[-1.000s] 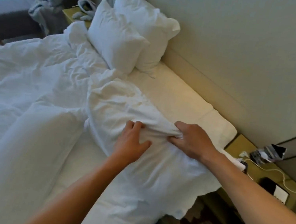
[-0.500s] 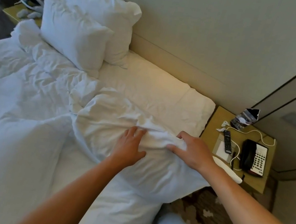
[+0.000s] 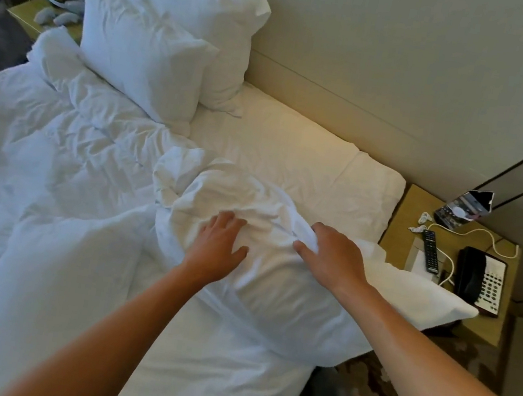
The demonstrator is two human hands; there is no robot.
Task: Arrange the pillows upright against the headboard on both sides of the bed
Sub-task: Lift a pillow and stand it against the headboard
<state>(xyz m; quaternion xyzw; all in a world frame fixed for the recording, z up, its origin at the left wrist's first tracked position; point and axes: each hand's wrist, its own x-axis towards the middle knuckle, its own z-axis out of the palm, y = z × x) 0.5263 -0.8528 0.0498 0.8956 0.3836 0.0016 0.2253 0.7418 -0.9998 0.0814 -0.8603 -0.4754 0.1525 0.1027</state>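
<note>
Both hands are gripping the soft, floppy pillow (image 3: 276,268) near the bed's (image 3: 293,155) right edge: left hand (image 3: 217,245) fingers spread flat, right hand (image 3: 329,255) pinching a fold.

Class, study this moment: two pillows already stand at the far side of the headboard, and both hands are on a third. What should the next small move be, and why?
Probably lift the rumpled white pillow towards the bare sheet by the beige headboard. The left hand lies flat on it and the right hand pinches its cover, yet it lies flat, overhanging the bed's edge.
</note>
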